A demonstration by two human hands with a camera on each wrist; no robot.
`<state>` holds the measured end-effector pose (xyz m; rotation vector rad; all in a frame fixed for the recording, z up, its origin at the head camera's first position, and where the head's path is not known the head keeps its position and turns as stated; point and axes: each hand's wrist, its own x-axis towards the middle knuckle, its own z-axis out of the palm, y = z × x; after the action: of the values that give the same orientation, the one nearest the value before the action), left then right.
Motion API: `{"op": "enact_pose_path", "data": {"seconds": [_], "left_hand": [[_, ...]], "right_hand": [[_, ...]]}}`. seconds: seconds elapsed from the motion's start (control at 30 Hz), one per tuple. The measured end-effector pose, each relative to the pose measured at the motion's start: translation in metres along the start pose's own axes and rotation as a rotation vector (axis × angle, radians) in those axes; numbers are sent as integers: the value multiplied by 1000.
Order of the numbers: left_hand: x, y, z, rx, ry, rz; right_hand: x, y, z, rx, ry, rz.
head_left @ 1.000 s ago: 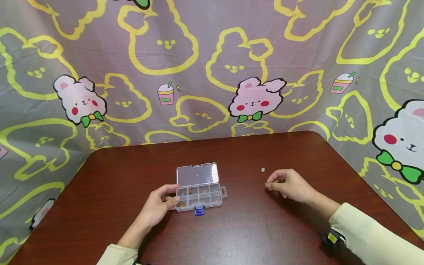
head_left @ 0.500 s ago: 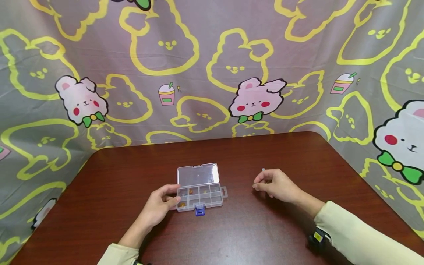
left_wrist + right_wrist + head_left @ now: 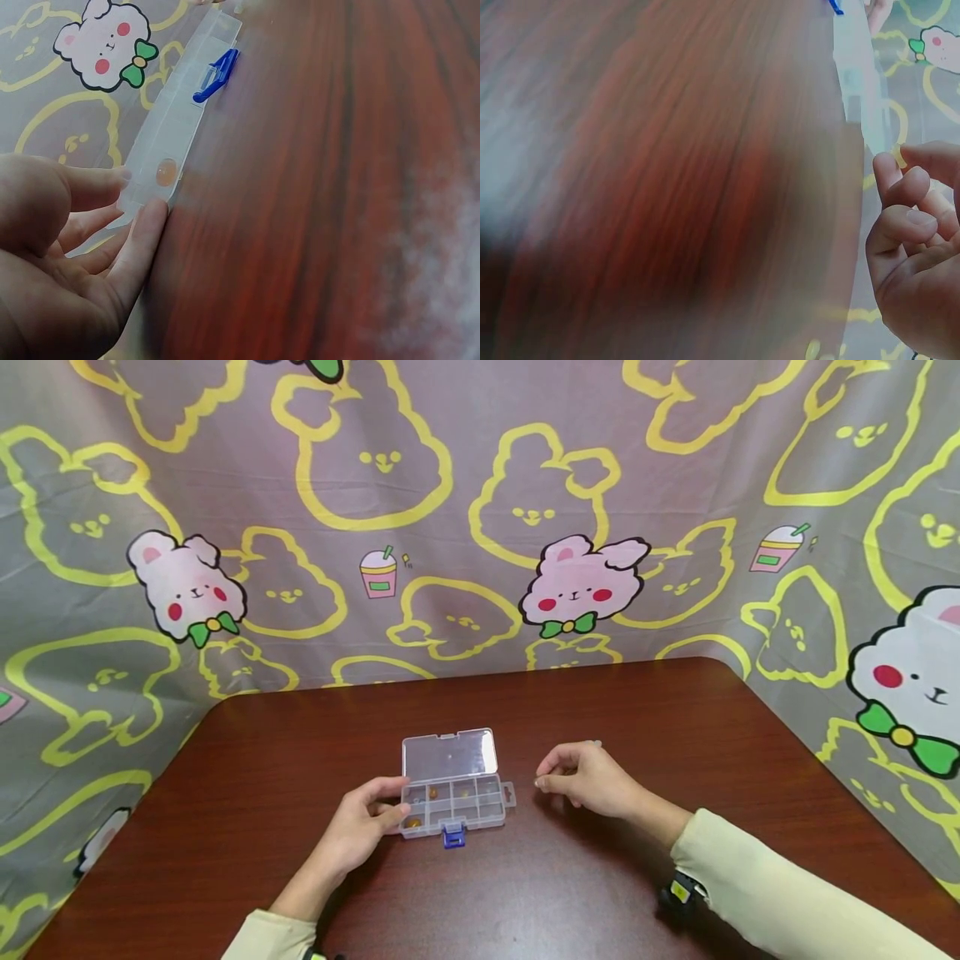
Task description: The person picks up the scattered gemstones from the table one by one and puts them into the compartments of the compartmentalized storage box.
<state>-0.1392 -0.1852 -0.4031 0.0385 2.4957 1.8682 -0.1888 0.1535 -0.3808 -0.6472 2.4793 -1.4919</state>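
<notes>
A left hand gripped the left end of an open compartment box on the table, apparently to steady it; near the box's right end, a right hand pinched what looked like a tiny bead.

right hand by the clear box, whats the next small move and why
Probably ease the right hand left over the clear box: the lid is open, the left hand holds the box's left end, and the right hand, seemingly pinching something too small to identify, is just beyond its right end.
</notes>
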Motion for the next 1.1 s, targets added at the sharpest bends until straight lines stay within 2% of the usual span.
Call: {"op": "enact_pose_path", "data": {"seconds": [0.4,1.1], "left_hand": [[0,-2,0,-8,-3,18],[1,-1,-1,13,2,16]], "right_hand": [[15,-12,24,14,-14,-61],[36,-35,59,38,-74,-113]]}}
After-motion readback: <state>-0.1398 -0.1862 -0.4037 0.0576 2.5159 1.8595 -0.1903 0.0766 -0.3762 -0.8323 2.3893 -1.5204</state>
